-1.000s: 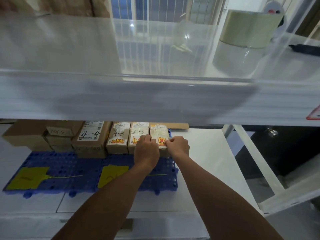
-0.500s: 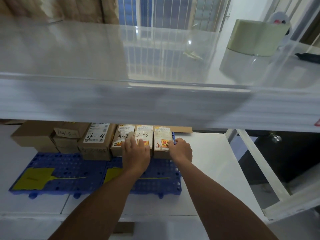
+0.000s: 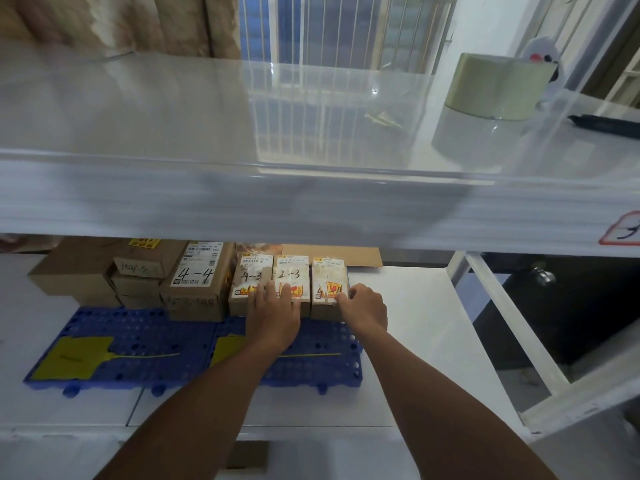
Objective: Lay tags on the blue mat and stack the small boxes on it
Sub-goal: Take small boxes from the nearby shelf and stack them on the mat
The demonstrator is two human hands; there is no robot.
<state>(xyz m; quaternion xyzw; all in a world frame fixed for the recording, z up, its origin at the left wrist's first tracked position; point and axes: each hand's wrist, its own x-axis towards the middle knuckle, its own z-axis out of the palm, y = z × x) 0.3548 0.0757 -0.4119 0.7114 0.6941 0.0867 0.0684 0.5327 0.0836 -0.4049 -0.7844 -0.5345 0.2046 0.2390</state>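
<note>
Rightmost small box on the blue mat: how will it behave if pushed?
The rightmost small box looks like taped cardboard, so probably stiff and light. Lying flat, it should slide, not tip; holes in the blue mat may snag it.

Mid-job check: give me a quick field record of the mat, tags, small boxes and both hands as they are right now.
mat: blue mat on the lower shelf
tags: left tag and right tag, both yellow, flat on the mat's front part
small boxes: side by side at the mat's back: 4-3 box, 2-3 box, rightmost box
left hand: fingers straight, resting on the 4-3 and 2-3 boxes
right hand: touches the rightmost box's near right corner; grip unclear
other: 4-4 box left of the row; tape roll on the upper shelf
</note>
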